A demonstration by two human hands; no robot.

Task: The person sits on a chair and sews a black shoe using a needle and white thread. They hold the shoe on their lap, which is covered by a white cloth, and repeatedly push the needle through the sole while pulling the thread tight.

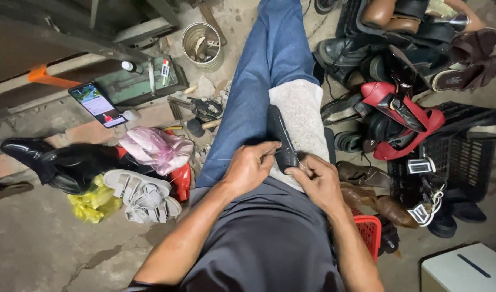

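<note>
A black shoe (279, 131) lies sole-side along my right thigh on a white cloth (302, 116). My left hand (249, 166) is closed around a thin tool, with a pale thread (218, 160) running out to the left of it. Against the near end of the shoe, my right hand (318, 181) pinches its edge with curled fingers. Both hands meet at the shoe's near end, above my lap.
Left: a lit phone (98, 104), a tin can (202, 45), a green box (140, 82), hand tools (202, 111), black boots (59, 162), white sandals (142, 196), a pink bag (157, 148). Right: piled shoes, a red sandal (407, 116), black crates (464, 157), a red basket (370, 230), a white box (464, 269).
</note>
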